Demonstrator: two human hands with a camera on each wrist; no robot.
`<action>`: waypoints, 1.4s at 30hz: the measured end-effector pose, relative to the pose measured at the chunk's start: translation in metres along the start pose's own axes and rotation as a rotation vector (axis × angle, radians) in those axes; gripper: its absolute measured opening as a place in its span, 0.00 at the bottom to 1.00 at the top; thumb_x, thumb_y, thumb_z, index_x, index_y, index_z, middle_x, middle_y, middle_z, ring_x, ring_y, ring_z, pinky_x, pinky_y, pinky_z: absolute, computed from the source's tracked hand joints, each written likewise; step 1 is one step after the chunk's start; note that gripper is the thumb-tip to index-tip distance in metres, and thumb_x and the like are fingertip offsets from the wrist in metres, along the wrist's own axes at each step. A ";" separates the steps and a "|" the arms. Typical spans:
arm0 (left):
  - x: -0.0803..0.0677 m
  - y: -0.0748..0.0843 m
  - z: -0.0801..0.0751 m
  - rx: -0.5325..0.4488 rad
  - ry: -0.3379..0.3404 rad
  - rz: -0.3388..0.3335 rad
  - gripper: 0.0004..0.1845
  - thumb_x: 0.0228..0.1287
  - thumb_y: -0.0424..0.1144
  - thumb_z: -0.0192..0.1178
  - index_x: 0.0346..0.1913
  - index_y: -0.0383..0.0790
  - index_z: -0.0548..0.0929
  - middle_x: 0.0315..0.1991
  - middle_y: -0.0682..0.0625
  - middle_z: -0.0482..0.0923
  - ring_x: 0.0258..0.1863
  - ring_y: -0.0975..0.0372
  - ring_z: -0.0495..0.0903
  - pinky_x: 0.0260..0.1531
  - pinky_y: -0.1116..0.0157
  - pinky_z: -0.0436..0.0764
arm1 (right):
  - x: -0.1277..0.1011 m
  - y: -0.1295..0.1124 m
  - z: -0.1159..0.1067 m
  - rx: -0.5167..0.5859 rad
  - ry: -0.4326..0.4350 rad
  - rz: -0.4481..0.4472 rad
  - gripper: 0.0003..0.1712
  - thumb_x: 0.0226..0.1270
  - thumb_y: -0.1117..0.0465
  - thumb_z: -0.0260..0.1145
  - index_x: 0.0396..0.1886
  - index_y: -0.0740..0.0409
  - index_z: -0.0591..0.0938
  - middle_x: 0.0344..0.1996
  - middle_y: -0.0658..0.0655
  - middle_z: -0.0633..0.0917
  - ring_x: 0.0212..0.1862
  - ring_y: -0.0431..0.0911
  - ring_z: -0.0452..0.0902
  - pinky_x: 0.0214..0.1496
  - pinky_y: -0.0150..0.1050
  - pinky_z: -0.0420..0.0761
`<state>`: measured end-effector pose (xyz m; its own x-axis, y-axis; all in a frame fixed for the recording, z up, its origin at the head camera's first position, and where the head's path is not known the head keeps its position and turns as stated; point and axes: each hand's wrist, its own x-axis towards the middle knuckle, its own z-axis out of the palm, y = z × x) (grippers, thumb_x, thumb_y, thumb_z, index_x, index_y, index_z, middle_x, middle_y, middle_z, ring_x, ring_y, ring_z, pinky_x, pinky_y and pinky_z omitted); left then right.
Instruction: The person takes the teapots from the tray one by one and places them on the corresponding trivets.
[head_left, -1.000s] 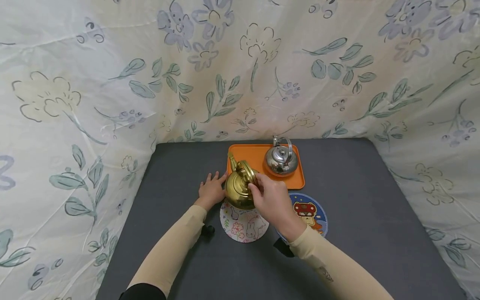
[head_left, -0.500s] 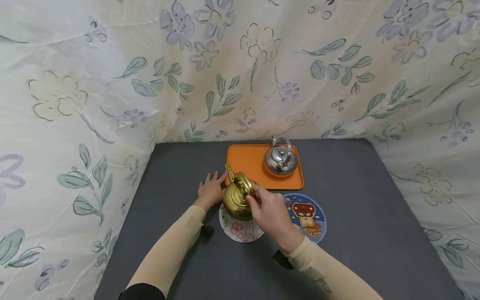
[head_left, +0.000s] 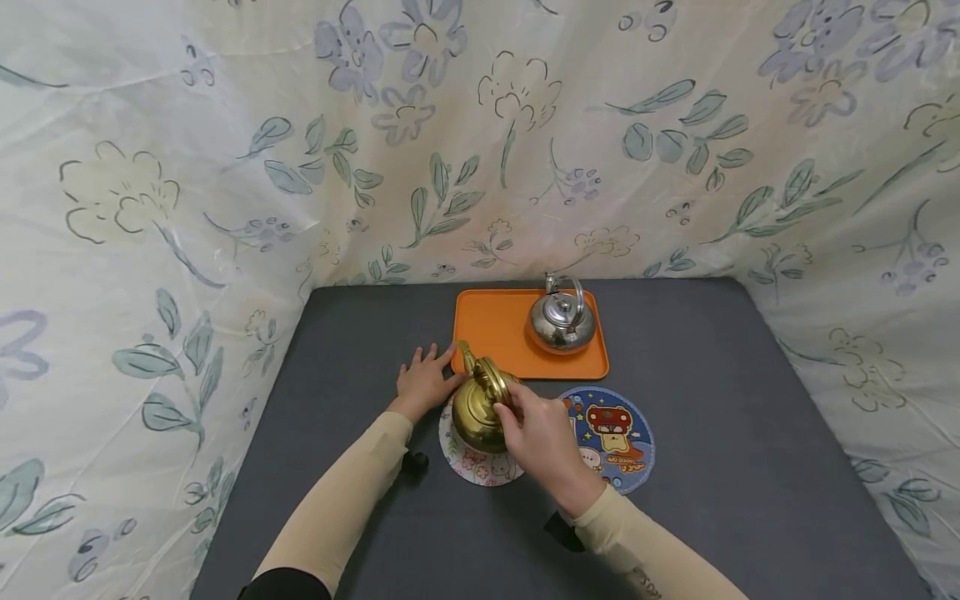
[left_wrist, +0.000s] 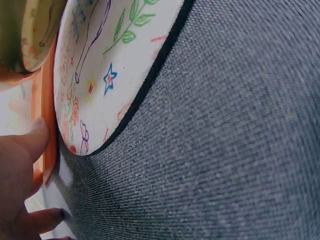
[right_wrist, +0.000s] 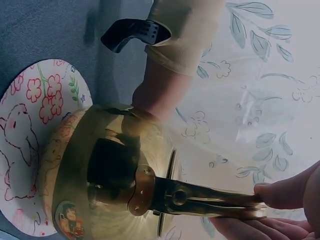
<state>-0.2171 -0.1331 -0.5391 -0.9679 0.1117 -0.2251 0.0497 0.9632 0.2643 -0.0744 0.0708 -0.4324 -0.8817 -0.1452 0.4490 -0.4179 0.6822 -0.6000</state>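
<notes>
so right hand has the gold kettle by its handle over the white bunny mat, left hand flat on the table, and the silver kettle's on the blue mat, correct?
Not quite. The silver kettle stands on the orange tray, not the blue mat, as the head view shows. The rest holds: right hand holds the gold kettle by its handle over the white bunny mat, left hand flat on the table.

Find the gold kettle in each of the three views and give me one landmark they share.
Head: the gold kettle is at centre, lower half, its handle held by the right hand.
Left wrist: only a gold sliver in the top left corner.
Right wrist: it fills the lower middle.
Shared landmark: the white round mat under it.
</notes>
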 end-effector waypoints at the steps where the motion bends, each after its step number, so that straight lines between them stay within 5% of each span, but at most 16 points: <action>1: 0.000 0.000 0.000 -0.002 0.001 -0.002 0.41 0.69 0.69 0.53 0.80 0.65 0.55 0.80 0.45 0.53 0.80 0.43 0.48 0.73 0.35 0.54 | -0.001 0.001 0.001 0.001 0.002 0.001 0.17 0.63 0.65 0.74 0.49 0.70 0.84 0.29 0.59 0.90 0.26 0.46 0.86 0.28 0.36 0.84; 16: -0.001 0.000 0.002 -0.010 0.011 0.009 0.42 0.67 0.70 0.53 0.80 0.64 0.56 0.80 0.45 0.53 0.80 0.42 0.48 0.72 0.35 0.54 | -0.007 0.005 0.007 0.022 0.008 0.026 0.17 0.64 0.65 0.74 0.48 0.71 0.84 0.33 0.62 0.91 0.32 0.50 0.89 0.32 0.42 0.87; 42: -0.004 -0.002 0.005 -0.003 0.009 -0.001 0.41 0.68 0.71 0.51 0.80 0.66 0.54 0.81 0.45 0.52 0.81 0.43 0.46 0.73 0.35 0.53 | -0.013 0.003 0.010 0.026 -0.010 0.016 0.17 0.65 0.64 0.73 0.50 0.69 0.84 0.33 0.61 0.91 0.29 0.47 0.88 0.29 0.36 0.86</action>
<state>-0.2119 -0.1339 -0.5434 -0.9701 0.1086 -0.2173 0.0479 0.9625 0.2672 -0.0665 0.0680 -0.4465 -0.8902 -0.1415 0.4330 -0.4092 0.6657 -0.6239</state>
